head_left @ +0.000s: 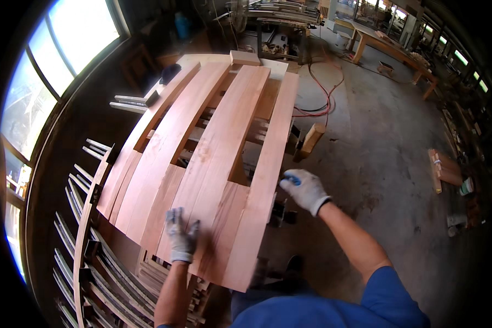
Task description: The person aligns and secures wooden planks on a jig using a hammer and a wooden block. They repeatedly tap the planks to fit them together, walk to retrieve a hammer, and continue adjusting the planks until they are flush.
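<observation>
Several long, pale pinkish wooden boards (213, 147) lie side by side in front of me, with gaps between them toward the far end. Shorter boards (164, 205) fill in between them at the near end. My left hand (181, 236), in a grey-white work glove, rests on the near boards with its fingers spread. My right hand (306, 190), gloved with a blue patch, is at the outer edge of the rightmost board (270, 164). Its fingers are curled closed; what they hold, if anything, is hidden.
Metal-barred racks (87, 240) stand along the left under bright windows (54, 49). A wood block (245, 58) lies at the boards' far end, and a wooden post (311, 139) juts out on the right. Red and dark hoses (329, 93) cross the concrete floor toward a long workbench (388, 46).
</observation>
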Demonstrator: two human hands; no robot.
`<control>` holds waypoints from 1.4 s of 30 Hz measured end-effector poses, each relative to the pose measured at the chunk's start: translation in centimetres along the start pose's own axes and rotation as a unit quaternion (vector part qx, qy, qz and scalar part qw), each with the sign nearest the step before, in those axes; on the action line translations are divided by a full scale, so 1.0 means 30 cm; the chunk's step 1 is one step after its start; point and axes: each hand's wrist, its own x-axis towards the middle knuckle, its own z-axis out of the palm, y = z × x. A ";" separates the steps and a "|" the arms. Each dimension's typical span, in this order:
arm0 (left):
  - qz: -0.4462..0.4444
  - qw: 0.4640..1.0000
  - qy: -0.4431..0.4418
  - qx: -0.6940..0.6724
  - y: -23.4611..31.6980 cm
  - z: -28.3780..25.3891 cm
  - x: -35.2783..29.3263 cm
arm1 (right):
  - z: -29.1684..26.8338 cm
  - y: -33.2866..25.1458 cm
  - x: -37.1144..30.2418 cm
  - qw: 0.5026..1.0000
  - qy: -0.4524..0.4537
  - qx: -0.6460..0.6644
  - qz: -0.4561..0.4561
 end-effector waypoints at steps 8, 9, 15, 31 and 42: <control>0.043 0.994 -0.093 0.029 0.374 0.132 -0.068 | -0.247 0.438 0.440 0.972 0.188 -0.019 0.140; 0.043 0.994 -0.095 0.035 0.377 0.139 -0.071 | -0.229 0.440 0.450 0.970 0.137 0.063 0.190; 0.042 0.993 -0.109 0.033 0.348 0.136 -0.113 | 0.115 0.782 -0.382 0.783 -0.542 -0.288 0.098; 0.014 0.988 -0.136 0.065 0.397 0.121 -0.068 | 0.127 1.172 0.391 0.742 0.019 0.445 0.501; -0.029 0.984 -0.150 0.087 0.426 0.088 -0.061 | -0.065 0.813 0.583 0.803 -0.093 0.580 0.102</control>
